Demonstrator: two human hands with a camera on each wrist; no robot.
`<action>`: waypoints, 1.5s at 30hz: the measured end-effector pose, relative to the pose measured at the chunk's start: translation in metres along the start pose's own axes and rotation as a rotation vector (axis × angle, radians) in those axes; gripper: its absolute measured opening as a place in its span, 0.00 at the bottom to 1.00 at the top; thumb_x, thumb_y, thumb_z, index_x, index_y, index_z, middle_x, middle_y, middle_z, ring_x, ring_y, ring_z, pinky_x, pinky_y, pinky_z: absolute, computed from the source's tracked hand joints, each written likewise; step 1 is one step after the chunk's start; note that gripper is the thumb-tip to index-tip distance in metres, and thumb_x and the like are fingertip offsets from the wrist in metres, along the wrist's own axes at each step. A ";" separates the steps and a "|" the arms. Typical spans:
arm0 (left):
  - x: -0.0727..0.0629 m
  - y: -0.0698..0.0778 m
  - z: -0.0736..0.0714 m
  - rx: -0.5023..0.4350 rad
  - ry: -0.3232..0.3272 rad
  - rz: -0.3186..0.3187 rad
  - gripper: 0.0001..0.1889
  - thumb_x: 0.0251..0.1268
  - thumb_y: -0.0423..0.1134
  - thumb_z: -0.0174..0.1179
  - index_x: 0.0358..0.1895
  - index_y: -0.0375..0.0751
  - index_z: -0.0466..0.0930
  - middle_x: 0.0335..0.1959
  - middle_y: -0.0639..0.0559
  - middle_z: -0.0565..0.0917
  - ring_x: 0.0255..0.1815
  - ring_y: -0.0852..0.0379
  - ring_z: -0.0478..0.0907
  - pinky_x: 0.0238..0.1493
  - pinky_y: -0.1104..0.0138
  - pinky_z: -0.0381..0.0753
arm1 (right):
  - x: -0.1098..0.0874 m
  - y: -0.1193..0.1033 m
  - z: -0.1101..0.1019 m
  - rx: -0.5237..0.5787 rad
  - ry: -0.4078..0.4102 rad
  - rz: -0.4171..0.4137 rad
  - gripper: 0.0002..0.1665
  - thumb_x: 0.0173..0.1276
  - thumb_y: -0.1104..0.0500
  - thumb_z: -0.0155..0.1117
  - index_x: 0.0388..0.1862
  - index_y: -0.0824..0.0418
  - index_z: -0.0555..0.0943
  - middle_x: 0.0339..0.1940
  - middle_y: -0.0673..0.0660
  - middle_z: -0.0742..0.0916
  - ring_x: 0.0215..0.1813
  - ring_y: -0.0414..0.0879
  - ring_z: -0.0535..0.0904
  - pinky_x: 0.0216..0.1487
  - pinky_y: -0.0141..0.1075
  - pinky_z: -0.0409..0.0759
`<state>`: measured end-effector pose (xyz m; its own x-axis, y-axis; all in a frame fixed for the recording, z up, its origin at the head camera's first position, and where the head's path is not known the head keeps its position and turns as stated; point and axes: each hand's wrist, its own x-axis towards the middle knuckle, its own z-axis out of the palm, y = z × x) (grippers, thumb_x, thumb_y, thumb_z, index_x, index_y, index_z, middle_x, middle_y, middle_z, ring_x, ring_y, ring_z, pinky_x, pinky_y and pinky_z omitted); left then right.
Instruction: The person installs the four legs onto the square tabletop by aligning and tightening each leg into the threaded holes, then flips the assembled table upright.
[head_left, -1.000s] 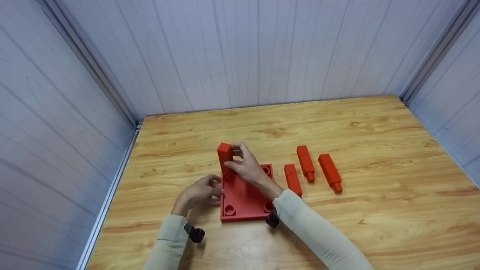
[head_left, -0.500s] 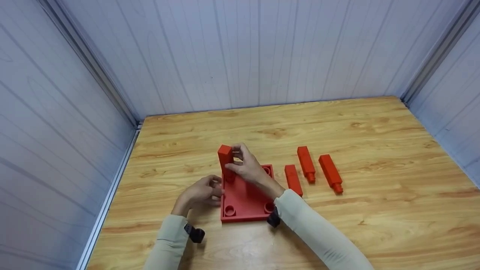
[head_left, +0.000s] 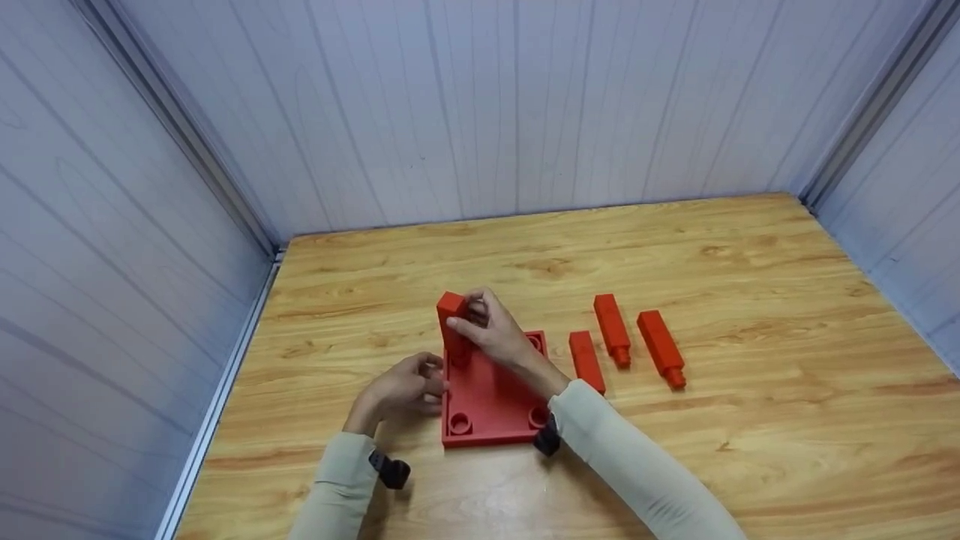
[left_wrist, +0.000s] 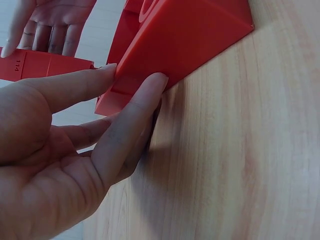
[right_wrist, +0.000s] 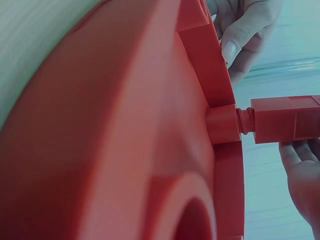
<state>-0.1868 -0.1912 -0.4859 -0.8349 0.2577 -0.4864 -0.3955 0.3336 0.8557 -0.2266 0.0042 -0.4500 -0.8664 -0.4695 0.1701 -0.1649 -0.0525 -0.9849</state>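
Observation:
My right hand (head_left: 495,334) holds a red square leg (head_left: 452,330) upright over the back-left corner of a red square board (head_left: 487,401), thumb on one face and fingers behind. In the right wrist view, the leg's narrow ridged end (right_wrist: 245,121) sits at the mouth of a round corner socket (right_wrist: 223,125), some ridges still showing. The board lies with its raised rim and sockets upward. Fingertips of my left hand (head_left: 401,382) press the outer side of its left rim, as the left wrist view (left_wrist: 55,170) also shows. Embossed marks show on the leg (left_wrist: 35,65).
Three more red legs lie right of the board: a near one (head_left: 586,362), a middle one (head_left: 613,330) and a far-right one (head_left: 661,349). Other sockets (head_left: 460,424) stand in the board's corners. Pale panels (head_left: 480,112) enclose the wood-grain table (head_left: 720,442).
My right thumb has shifted slightly up and across the leg's face, and the leg's top is a touch lower. My left hand and the loose legs stay in place.

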 end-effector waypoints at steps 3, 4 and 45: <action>0.001 -0.001 0.000 -0.005 -0.002 0.007 0.26 0.60 0.26 0.57 0.62 0.32 0.64 0.47 0.39 0.74 0.39 0.50 0.79 0.41 0.56 0.85 | 0.000 -0.001 0.000 -0.005 0.003 0.004 0.23 0.70 0.59 0.59 0.59 0.65 0.65 0.57 0.64 0.80 0.60 0.53 0.76 0.56 0.37 0.78; 0.001 -0.001 0.000 -0.007 -0.003 0.008 0.26 0.60 0.26 0.57 0.62 0.32 0.64 0.47 0.39 0.74 0.39 0.50 0.79 0.41 0.56 0.85 | 0.000 -0.001 0.000 -0.010 0.001 0.001 0.24 0.70 0.59 0.58 0.60 0.65 0.65 0.57 0.63 0.80 0.60 0.52 0.76 0.57 0.37 0.77; 0.001 0.000 -0.001 -0.018 -0.006 -0.009 0.25 0.60 0.24 0.54 0.62 0.32 0.63 0.47 0.38 0.75 0.40 0.49 0.81 0.42 0.56 0.85 | 0.015 0.016 0.000 -0.087 0.052 0.028 0.24 0.57 0.53 0.73 0.48 0.57 0.73 0.46 0.57 0.81 0.50 0.50 0.82 0.49 0.38 0.83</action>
<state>-0.1880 -0.1915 -0.4869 -0.8288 0.2602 -0.4954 -0.4103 0.3193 0.8542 -0.2422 -0.0033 -0.4635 -0.8941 -0.4232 0.1464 -0.1787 0.0373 -0.9832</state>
